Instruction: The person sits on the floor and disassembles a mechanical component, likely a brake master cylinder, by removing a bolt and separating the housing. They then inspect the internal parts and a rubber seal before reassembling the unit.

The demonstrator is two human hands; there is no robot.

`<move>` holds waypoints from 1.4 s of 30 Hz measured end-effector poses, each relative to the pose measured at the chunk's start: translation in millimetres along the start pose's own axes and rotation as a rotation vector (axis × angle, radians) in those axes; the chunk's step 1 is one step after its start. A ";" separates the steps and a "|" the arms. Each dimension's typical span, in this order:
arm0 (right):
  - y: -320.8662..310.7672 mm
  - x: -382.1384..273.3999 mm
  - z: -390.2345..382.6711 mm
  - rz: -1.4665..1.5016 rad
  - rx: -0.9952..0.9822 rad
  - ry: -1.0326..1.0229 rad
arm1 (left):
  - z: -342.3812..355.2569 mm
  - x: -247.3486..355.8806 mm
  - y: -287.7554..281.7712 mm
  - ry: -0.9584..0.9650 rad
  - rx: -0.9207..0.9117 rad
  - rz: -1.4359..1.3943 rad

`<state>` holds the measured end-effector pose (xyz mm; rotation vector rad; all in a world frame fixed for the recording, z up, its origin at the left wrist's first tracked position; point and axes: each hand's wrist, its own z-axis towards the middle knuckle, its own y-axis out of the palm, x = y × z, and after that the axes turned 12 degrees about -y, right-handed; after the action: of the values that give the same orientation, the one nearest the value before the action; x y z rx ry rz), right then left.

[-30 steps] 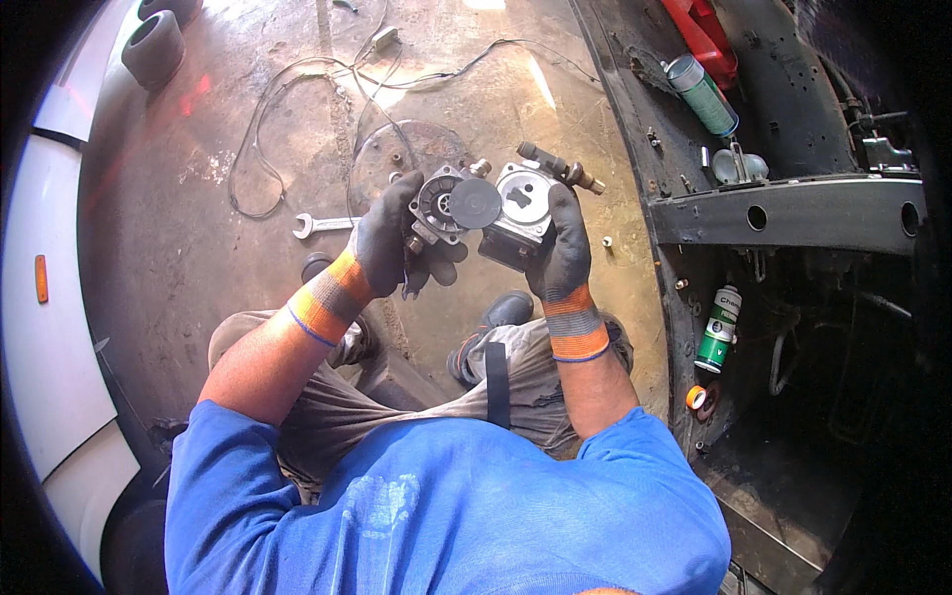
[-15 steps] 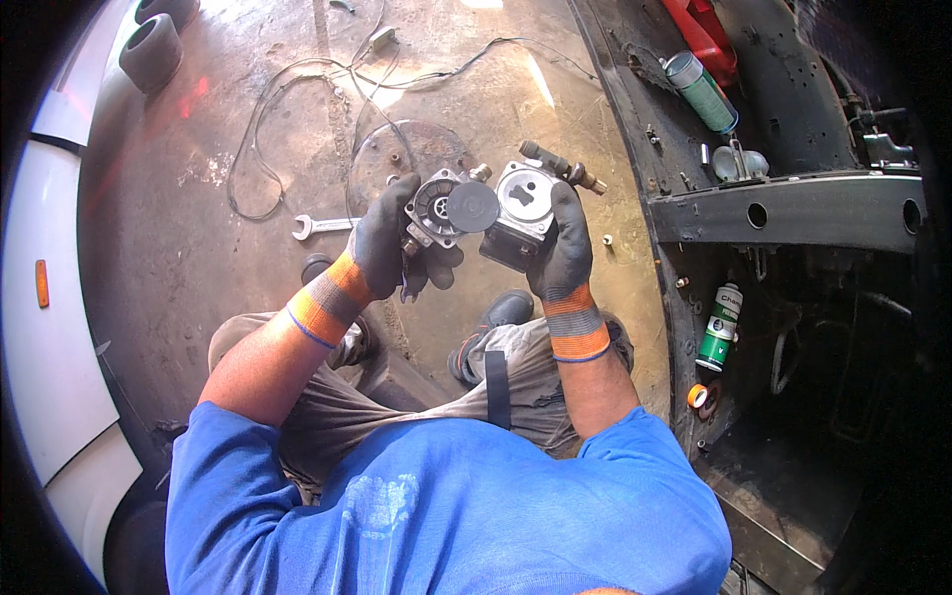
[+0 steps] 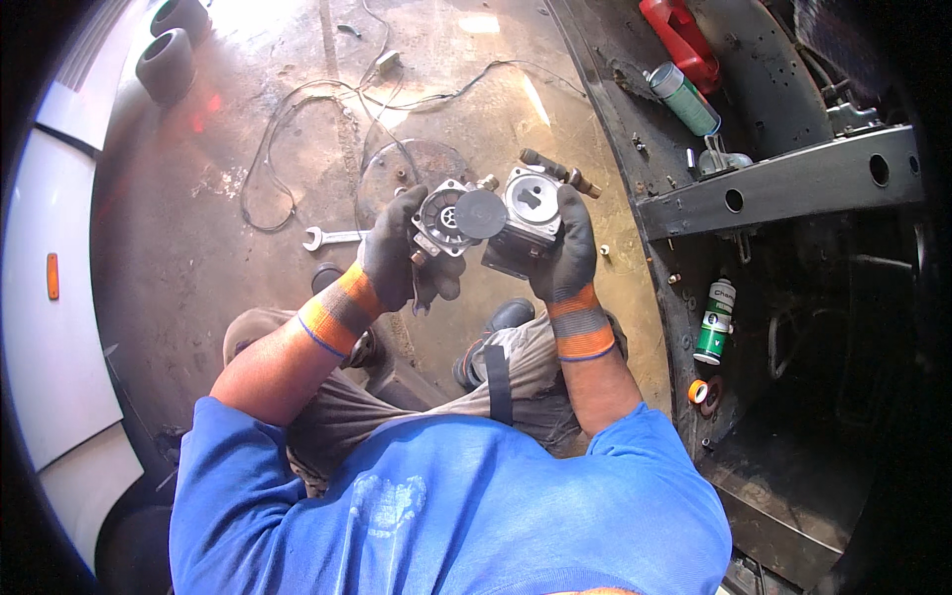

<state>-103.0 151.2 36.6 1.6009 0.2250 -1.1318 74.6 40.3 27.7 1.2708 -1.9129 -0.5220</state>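
Observation:
My left hand (image 3: 397, 248), in a dark work glove with an orange cuff, is closed around a metal valve housing (image 3: 433, 233) with a square flange and a ribbed round opening. A flat black disc (image 3: 479, 213) covers its right side; what bears the disc cannot be made out. Close beside it, my right hand (image 3: 567, 248), gloved alike, grips a second housing (image 3: 532, 198) that has a pale round face with a dark irregular recess. A pipe fitting (image 3: 560, 173) juts from the top of this second part. Both are held up over the floor, between my knees.
An open-end wrench (image 3: 333, 238) and a looped cable (image 3: 268, 188) lie on the concrete. At right stands a dark metal frame (image 3: 783, 183) with holes, holding spray cans (image 3: 716, 322), a red container (image 3: 684, 45) and an orange tape roll (image 3: 698, 392). White panels (image 3: 55, 297) line the left.
The view has shifted slightly, so the surroundings sit a little differently. Both hands keep hold of their housings, which remain close together.

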 end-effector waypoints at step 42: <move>61.0 77.6 -143.9 0.079 -0.178 0.441 | -207.1 -119.6 -102.7 0.245 0.355 -0.016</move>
<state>55.8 218.0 8.7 1.6664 0.5312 -0.6673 321.7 120.8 41.5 1.4966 -1.8376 -0.0256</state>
